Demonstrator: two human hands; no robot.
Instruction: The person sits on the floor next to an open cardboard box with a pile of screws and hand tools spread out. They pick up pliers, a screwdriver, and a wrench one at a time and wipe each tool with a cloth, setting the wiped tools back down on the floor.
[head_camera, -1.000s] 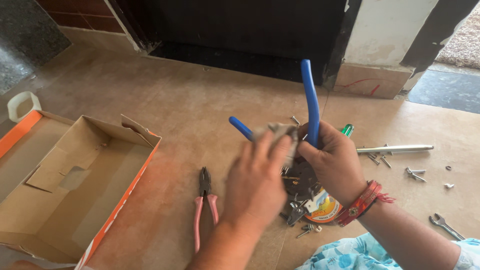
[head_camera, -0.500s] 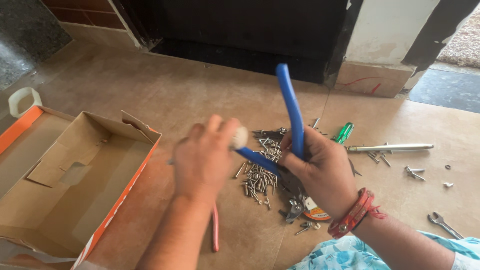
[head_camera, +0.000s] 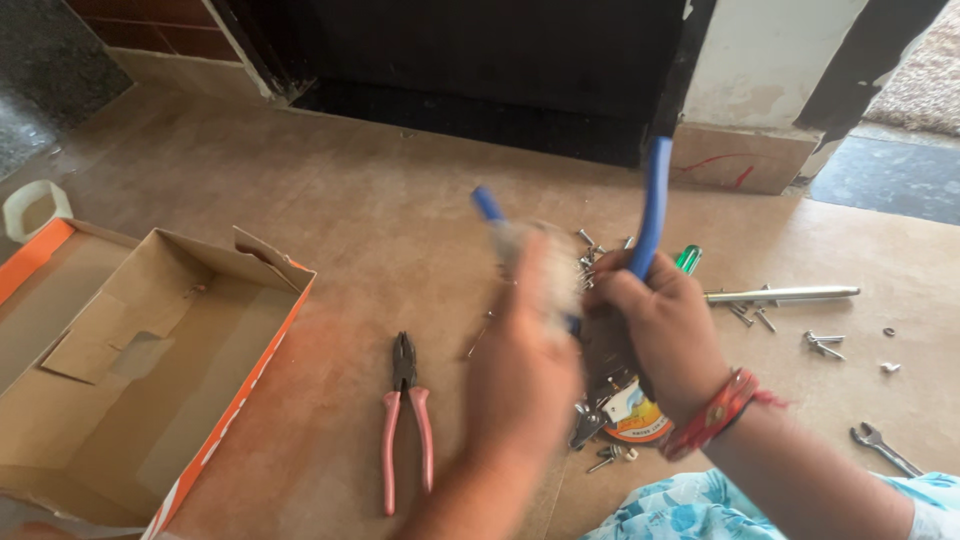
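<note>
My right hand (head_camera: 655, 325) grips a tool with two long blue handles (head_camera: 652, 205), held upright with the handles spread. My left hand (head_camera: 525, 350) is blurred with motion and presses a small pale rag (head_camera: 520, 240) against the other blue handle (head_camera: 488, 205). Under both hands lies a heap of screws and bolts (head_camera: 590, 250), mostly hidden. Pink-handled pliers (head_camera: 405, 415) lie on the floor just left of my left forearm.
An open cardboard box with orange edges (head_camera: 150, 360) stands at the left. A green screwdriver (head_camera: 688, 259), a metal rod (head_camera: 785, 294), loose bolts (head_camera: 825, 343), a small spanner (head_camera: 882, 447) and a round orange-rimmed disc (head_camera: 635, 415) lie on the right. A dark recess runs along the far wall.
My left hand swung from the left back over the tool with the rag and now covers the screw heap. The right hand tilted the blue handles to the right.
</note>
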